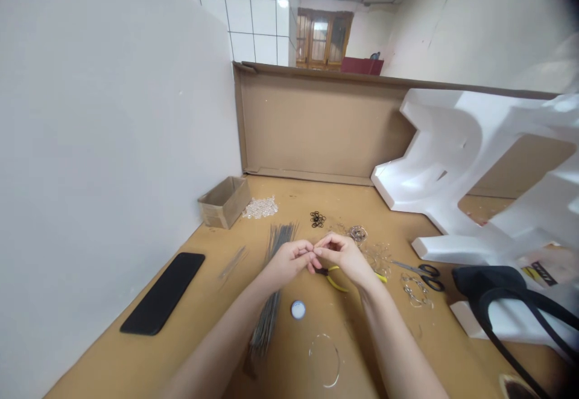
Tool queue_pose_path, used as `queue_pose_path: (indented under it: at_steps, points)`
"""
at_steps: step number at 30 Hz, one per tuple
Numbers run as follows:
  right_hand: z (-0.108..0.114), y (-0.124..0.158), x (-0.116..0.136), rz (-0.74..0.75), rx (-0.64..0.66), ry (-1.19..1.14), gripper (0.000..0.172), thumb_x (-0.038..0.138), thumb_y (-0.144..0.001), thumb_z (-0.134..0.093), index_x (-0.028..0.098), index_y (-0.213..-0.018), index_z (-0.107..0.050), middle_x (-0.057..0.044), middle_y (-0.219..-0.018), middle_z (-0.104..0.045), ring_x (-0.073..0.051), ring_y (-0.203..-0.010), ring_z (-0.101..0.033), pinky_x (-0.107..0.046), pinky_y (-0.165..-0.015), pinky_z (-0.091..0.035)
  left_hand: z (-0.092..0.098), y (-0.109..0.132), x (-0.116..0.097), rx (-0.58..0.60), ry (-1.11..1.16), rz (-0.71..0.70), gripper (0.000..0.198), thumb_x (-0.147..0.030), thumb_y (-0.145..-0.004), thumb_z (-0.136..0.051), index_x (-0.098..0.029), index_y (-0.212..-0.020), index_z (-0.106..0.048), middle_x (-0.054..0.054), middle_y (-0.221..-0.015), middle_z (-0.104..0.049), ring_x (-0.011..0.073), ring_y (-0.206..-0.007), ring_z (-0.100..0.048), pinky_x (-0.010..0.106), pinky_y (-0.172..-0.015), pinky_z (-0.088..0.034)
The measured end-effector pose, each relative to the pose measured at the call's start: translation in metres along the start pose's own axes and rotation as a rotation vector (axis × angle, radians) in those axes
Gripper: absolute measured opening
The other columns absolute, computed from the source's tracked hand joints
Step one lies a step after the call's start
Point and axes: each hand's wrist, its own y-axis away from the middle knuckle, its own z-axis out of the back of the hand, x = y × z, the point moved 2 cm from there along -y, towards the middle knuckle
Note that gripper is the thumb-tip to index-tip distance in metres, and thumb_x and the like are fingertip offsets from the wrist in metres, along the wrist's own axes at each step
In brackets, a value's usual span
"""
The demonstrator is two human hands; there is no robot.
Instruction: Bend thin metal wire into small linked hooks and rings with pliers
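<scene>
My left hand (292, 261) and my right hand (341, 255) meet over the middle of the table, fingertips pinched and almost touching. Whatever they pinch is too small to make out. Under my right hand lie pliers with yellow handles (337, 281), partly covered by it. A bundle of thin grey wires (266, 320) runs beneath my left hand and wrist. Nearer to me sits a small round blue-and-white lid or tub (298, 309). A curved piece of wire (338, 366) lies in front of it. Just beyond my hands is a pile of small black rings (317, 219).
At the left stand a small cardboard box (225, 203), a heap of clear beads (262, 207) and a black flat slab (163, 293). Scissors (425, 273), wire loops (415, 290) and a wire coil (357, 233) lie rightward. White foam packing (443, 145) and black straps (493, 290) edge the right side.
</scene>
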Motion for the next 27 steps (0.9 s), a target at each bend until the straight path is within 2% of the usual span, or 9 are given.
queue_pose_path:
  at_steps: [3, 5, 7, 8, 11, 14, 20, 24, 27]
  points:
    - [0.002, 0.0, -0.005, 0.006, 0.015, 0.04, 0.028, 0.035, -0.071, -0.064, 0.017, -0.091, -0.061, 0.0, -0.075, -0.061, -0.012, -0.069, -0.056, -0.026, -0.066, -0.043, 0.007, 0.0, 0.002, -0.026, -0.022, 0.029, 0.026, -0.038, -0.077, -0.053, -0.012, -0.078, -0.054, 0.005, -0.069, -0.064, 0.0115, -0.057, -0.057, 0.021, -0.049, -0.038]
    - [0.009, 0.002, -0.013, -0.011, 0.034, 0.243, 0.042, 0.037, -0.076, -0.057, 0.018, -0.114, -0.052, -0.003, -0.088, -0.063, -0.014, -0.078, -0.058, -0.027, -0.071, -0.044, 0.013, 0.0, 0.002, -0.06, -0.026, 0.031, 0.026, -0.038, -0.078, -0.051, -0.013, -0.08, -0.053, 0.004, -0.067, -0.063, 0.0121, -0.057, -0.057, 0.02, -0.046, -0.036]
    - [0.021, 0.008, -0.026, -0.107, 0.07, 0.705, 0.038, 0.038, -0.082, -0.047, 0.02, -0.116, -0.051, -0.004, -0.096, -0.064, -0.015, -0.084, -0.059, -0.027, -0.075, -0.043, 0.019, 0.001, 0.001, -0.092, -0.018, 0.014, 0.023, -0.037, -0.079, -0.05, -0.014, -0.08, -0.052, 0.003, -0.066, -0.062, 0.0118, -0.057, -0.058, 0.02, -0.046, -0.037]
    - [0.028, 0.011, -0.032, -0.144, 0.07, 0.813, 0.035, 0.035, -0.081, -0.048, 0.02, -0.111, -0.055, -0.006, -0.099, -0.063, -0.017, -0.089, -0.058, -0.03, -0.079, -0.042, 0.021, 0.002, 0.001, -0.106, -0.012, 0.005, 0.021, -0.035, -0.079, -0.05, -0.014, -0.08, -0.052, 0.002, -0.066, -0.062, 0.0114, -0.057, -0.057, 0.019, -0.046, -0.038]
    - [0.047, 0.02, -0.048, -0.22, 0.045, 1.036, 0.039, 0.027, -0.075, -0.051, 0.017, -0.112, -0.056, -0.013, -0.114, -0.057, -0.028, -0.106, -0.049, -0.04, -0.088, -0.034, 0.027, 0.002, 0.0, -0.133, 0.007, -0.014, 0.018, -0.032, -0.079, -0.049, -0.015, -0.079, -0.051, 0.001, -0.065, -0.061, 0.0101, -0.056, -0.057, 0.018, -0.046, -0.038]
    - [0.055, 0.025, -0.061, -0.287, 0.074, 1.201, 0.05, 0.02, -0.066, -0.055, 0.016, -0.116, -0.054, -0.016, -0.119, -0.053, -0.033, -0.109, -0.046, -0.043, -0.089, -0.031, 0.03, 0.001, -0.001, -0.136, 0.019, -0.008, 0.016, -0.031, -0.079, -0.049, -0.015, -0.077, -0.05, 0.001, -0.064, -0.061, 0.0094, -0.054, -0.056, 0.017, -0.045, -0.037]
    - [0.051, 0.022, -0.076, -0.373, 0.09, 1.359, 0.067, 0.01, -0.055, -0.057, 0.017, -0.121, -0.049, -0.017, -0.115, -0.055, -0.032, -0.106, -0.048, -0.042, -0.087, -0.031, 0.028, 0.003, -0.005, -0.105, 0.062, -0.008, 0.017, -0.03, -0.078, -0.05, -0.014, -0.077, -0.052, 0.002, -0.063, -0.061, 0.0095, -0.052, -0.056, 0.016, -0.042, -0.036]
    - [0.05, 0.018, -0.077, -0.387, 0.028, 1.323, 0.049, 0.013, -0.059, -0.055, 0.013, -0.108, -0.055, -0.019, -0.106, -0.057, -0.033, -0.104, -0.049, -0.043, -0.088, -0.03, 0.028, 0.004, -0.008, -0.079, 0.132, -0.022, 0.019, -0.032, -0.075, -0.053, -0.013, -0.076, -0.052, 0.002, -0.06, -0.061, 0.0095, -0.049, -0.056, 0.017, -0.04, -0.036]
    - [0.05, 0.016, -0.072, -0.39, -0.017, 1.2, 0.038, 0.019, -0.063, -0.052, 0.013, -0.1, -0.055, -0.018, -0.101, -0.059, -0.031, -0.097, -0.053, -0.042, -0.083, -0.035, 0.03, 0.005, -0.01, -0.056, 0.194, -0.026, 0.022, -0.035, -0.074, -0.056, -0.013, -0.075, -0.053, 0.002, -0.059, -0.062, 0.0095, -0.047, -0.056, 0.017, -0.04, -0.036]
